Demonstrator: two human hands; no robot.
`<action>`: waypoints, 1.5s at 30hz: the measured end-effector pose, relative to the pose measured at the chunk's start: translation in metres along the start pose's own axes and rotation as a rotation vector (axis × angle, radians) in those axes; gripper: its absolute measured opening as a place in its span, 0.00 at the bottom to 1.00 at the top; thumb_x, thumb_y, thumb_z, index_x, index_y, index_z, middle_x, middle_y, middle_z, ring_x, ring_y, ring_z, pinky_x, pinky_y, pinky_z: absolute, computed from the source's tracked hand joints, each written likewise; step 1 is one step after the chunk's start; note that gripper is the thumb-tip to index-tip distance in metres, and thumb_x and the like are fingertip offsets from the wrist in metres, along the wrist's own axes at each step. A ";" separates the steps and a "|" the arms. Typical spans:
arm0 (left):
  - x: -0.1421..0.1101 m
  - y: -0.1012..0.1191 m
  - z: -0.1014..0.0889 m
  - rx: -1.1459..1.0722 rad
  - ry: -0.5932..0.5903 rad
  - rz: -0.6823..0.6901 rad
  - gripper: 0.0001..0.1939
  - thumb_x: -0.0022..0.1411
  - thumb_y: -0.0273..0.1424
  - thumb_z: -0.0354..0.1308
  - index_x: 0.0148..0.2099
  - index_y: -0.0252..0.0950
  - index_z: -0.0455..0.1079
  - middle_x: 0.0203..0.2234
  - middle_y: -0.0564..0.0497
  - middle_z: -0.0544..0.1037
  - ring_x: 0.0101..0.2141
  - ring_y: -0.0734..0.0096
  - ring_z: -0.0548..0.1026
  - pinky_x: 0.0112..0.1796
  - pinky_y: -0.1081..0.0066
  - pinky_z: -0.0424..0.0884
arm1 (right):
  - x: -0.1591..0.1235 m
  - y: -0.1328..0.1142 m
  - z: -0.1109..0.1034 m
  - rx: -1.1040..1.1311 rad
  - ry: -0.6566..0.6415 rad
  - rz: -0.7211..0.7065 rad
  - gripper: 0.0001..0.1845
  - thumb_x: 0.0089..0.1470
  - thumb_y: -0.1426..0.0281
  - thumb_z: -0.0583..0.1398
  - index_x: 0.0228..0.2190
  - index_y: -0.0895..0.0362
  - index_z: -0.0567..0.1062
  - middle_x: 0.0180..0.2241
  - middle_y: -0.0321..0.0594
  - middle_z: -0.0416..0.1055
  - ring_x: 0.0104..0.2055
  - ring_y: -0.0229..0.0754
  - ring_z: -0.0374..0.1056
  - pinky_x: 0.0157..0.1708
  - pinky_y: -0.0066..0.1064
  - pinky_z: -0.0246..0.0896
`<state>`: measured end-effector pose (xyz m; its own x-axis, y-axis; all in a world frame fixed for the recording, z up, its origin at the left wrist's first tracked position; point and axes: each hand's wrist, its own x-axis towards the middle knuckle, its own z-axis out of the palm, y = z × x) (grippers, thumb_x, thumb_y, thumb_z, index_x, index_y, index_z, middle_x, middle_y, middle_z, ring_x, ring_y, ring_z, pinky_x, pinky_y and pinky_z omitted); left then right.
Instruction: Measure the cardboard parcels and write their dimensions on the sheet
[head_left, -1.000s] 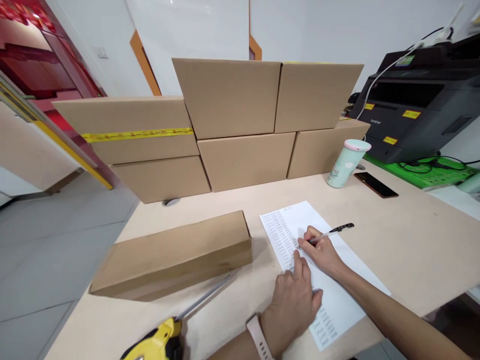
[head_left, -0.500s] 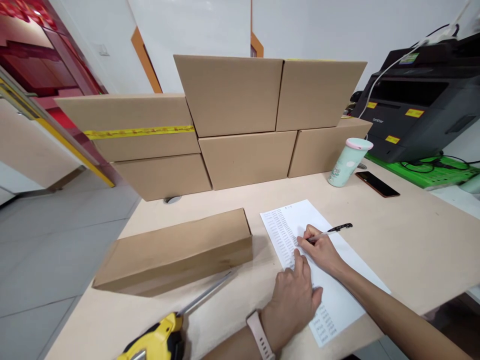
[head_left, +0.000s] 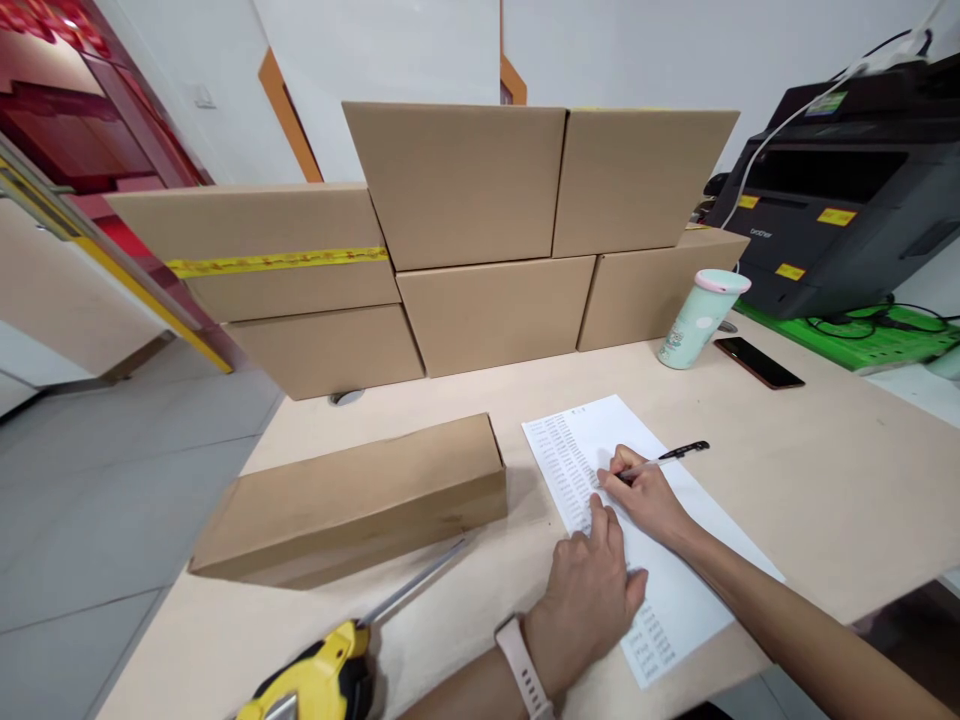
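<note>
A white sheet of paper (head_left: 697,600) printed with columns of small text lies on the table. My right hand (head_left: 646,500) is closed around a pen (head_left: 679,452), its tip down near the printed columns. Resting on the sheet just below it is my left hand (head_left: 592,585), index finger stretched toward the text and thumb apart; it holds nothing. To the left of the sheet lies a long closed cardboard box (head_left: 360,500). In front of that box sits a yellow and black tape measure (head_left: 319,675), its blade (head_left: 412,580) pulled out along the table.
Stacked cardboard boxes (head_left: 495,315) form a wall across the back of the table (head_left: 840,470). A mint tumbler (head_left: 697,325) and a phone (head_left: 759,362) stand and lie at the right. Behind them a black printer (head_left: 840,200) rests on a green base (head_left: 855,345).
The view has shifted very slightly. My right hand still grips the pen at nearly the same spot on the paper, and my left hand stays in place.
</note>
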<state>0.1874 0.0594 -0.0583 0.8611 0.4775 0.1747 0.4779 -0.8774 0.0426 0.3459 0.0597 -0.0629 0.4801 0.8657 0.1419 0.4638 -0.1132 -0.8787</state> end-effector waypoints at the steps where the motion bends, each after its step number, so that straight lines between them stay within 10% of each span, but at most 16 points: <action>1: 0.000 0.000 -0.001 0.003 -0.005 0.003 0.35 0.62 0.45 0.51 0.63 0.25 0.57 0.60 0.35 0.64 0.32 0.63 0.77 0.31 0.64 0.75 | 0.000 0.000 0.000 -0.002 0.004 0.000 0.15 0.49 0.67 0.58 0.18 0.53 0.57 0.19 0.28 0.52 0.22 0.35 0.51 0.22 0.29 0.47; 45: -0.001 0.002 0.002 0.024 0.005 -0.005 0.33 0.63 0.45 0.50 0.62 0.26 0.57 0.60 0.36 0.63 0.33 0.63 0.76 0.32 0.64 0.74 | 0.002 -0.001 0.000 0.015 0.043 0.026 0.15 0.46 0.69 0.59 0.18 0.52 0.57 0.17 0.28 0.51 0.21 0.34 0.48 0.20 0.28 0.45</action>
<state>0.1873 0.0574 -0.0602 0.8579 0.4813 0.1797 0.4860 -0.8737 0.0200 0.3467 0.0609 -0.0619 0.5236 0.8408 0.1376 0.4391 -0.1280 -0.8893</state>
